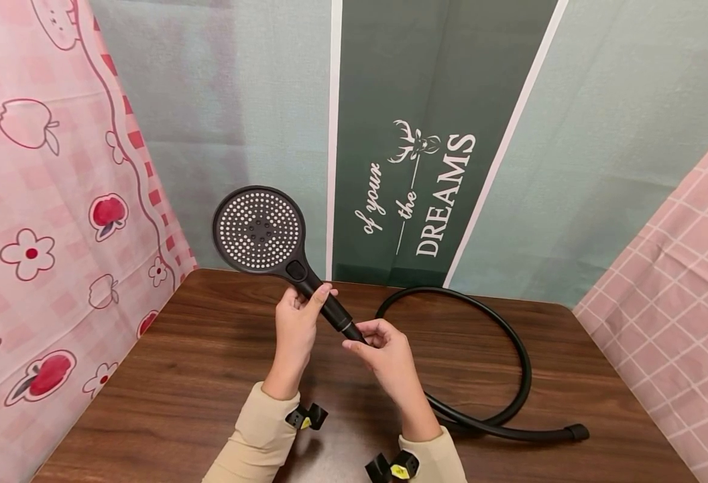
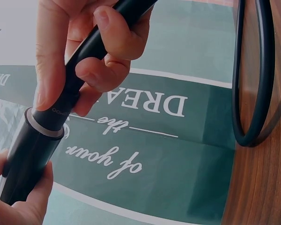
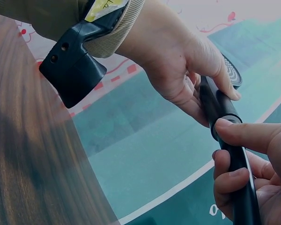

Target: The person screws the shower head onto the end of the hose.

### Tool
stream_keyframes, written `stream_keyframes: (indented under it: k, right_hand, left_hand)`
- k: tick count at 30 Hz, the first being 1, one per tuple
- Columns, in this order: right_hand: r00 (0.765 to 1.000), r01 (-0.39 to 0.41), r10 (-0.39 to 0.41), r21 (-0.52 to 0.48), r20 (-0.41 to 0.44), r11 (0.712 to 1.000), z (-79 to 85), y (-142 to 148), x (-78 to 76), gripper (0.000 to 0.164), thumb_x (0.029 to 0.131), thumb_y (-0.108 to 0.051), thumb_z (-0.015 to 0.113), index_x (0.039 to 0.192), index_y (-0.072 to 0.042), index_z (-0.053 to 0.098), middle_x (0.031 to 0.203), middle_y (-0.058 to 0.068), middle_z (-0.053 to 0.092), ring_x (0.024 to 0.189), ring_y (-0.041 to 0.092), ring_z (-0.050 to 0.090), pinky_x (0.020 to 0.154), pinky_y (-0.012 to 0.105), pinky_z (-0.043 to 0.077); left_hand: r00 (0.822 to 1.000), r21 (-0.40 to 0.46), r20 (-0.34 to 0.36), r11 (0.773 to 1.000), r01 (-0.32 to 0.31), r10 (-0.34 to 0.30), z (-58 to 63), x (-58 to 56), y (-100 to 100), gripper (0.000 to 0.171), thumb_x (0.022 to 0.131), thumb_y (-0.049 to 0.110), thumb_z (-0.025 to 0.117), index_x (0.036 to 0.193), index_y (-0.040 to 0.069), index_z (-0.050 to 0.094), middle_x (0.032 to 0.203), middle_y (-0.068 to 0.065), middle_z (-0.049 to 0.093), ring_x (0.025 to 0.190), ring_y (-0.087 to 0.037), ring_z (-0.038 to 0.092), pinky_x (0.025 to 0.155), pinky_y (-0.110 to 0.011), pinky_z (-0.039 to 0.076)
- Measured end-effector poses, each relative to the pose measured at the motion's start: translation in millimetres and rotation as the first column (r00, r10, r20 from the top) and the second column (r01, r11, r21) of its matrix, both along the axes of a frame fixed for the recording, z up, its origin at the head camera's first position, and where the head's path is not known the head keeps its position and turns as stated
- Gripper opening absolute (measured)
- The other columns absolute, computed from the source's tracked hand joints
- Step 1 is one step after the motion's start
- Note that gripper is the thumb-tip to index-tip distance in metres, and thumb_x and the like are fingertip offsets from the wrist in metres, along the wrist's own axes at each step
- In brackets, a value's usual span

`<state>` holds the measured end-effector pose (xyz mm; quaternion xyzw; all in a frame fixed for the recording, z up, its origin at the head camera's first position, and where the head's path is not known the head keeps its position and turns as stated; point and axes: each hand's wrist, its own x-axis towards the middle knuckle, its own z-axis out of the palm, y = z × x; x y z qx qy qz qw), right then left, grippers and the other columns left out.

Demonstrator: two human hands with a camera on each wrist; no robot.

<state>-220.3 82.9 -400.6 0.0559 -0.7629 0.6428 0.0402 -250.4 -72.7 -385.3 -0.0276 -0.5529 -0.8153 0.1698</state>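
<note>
A black shower head (image 1: 260,229) with a round, white-dotted spray face tilts up to the left over the table. My left hand (image 1: 296,329) grips its handle (image 1: 332,310), thumb along the front. At the handle's lower end, my right hand (image 1: 387,355) pinches the end fitting of a black hose (image 1: 525,365). In the left wrist view a pale ring (image 2: 44,124) shows where handle and fitting meet. The right wrist view has the right thumb (image 3: 229,131) right at that joint. From the right hand the hose loops round on the table, its other end fitting (image 1: 577,432) lying at the right.
The brown wood-grain table (image 1: 167,376) ends at a green and grey-blue cloth backdrop (image 1: 426,80) with white lettering. Pink patterned cloth (image 1: 46,221) hangs on the left, and pink checked cloth (image 1: 680,308) on the right. A black wrist camera (image 1: 306,417) sits on the left sleeve.
</note>
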Motion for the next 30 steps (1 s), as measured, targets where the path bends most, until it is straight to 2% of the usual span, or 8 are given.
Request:
stream_keyframes:
  k: [7,15,24,30]
  right_hand:
    - [1.0,0.002,-0.002,-0.01,-0.002,1.0,1.5,-0.4,1.6,0.027,0.078,-0.008,0.083,0.101,-0.002,0.07,0.073,0.007,0.061,0.048,0.008,0.04,0.047,0.021,0.036]
    - [1.0,0.008,-0.008,-0.011,-0.01,1.0,1.0,-0.8,1.5,0.026,0.078,-0.007,0.083,0.1,-0.001,0.07,0.072,0.007,0.059,0.048,0.007,0.04,0.047,0.021,0.035]
    - [1.0,0.029,-0.029,0.006,-0.011,1.0,2.4,-3.4,4.3,0.025,0.079,-0.008,0.082,0.1,0.0,0.071,0.068,0.002,0.056,0.049,0.007,0.04,0.047,0.021,0.035]
    - [0.999,0.038,-0.037,0.026,-0.027,0.999,3.7,-4.7,6.2,0.025,0.08,-0.009,0.082,0.1,0.001,0.071,0.067,0.0,0.055,0.052,0.007,0.041,0.047,0.021,0.036]
  left_hand:
    - [1.0,0.008,0.006,1.0,-0.001,0.001,0.9,0.0,0.6,0.026,0.094,0.012,0.069,0.113,-0.001,0.057,0.089,-0.002,0.076,0.094,-0.023,0.074,0.085,-0.02,0.055]
    - [1.0,0.009,0.008,1.0,-0.001,0.001,0.5,-0.2,0.8,0.027,0.094,0.013,0.069,0.114,-0.001,0.057,0.09,-0.003,0.076,0.094,-0.021,0.074,0.085,-0.02,0.055]
    - [1.0,0.008,0.019,1.0,0.003,-0.004,2.0,1.5,0.0,0.027,0.094,0.012,0.068,0.114,-0.003,0.057,0.089,-0.001,0.076,0.092,-0.018,0.075,0.085,-0.02,0.055]
    - [1.0,-0.005,0.028,1.0,0.0,0.0,2.4,1.5,-1.1,0.028,0.094,0.013,0.069,0.115,-0.003,0.057,0.089,-0.002,0.076,0.094,-0.021,0.075,0.085,-0.02,0.055]
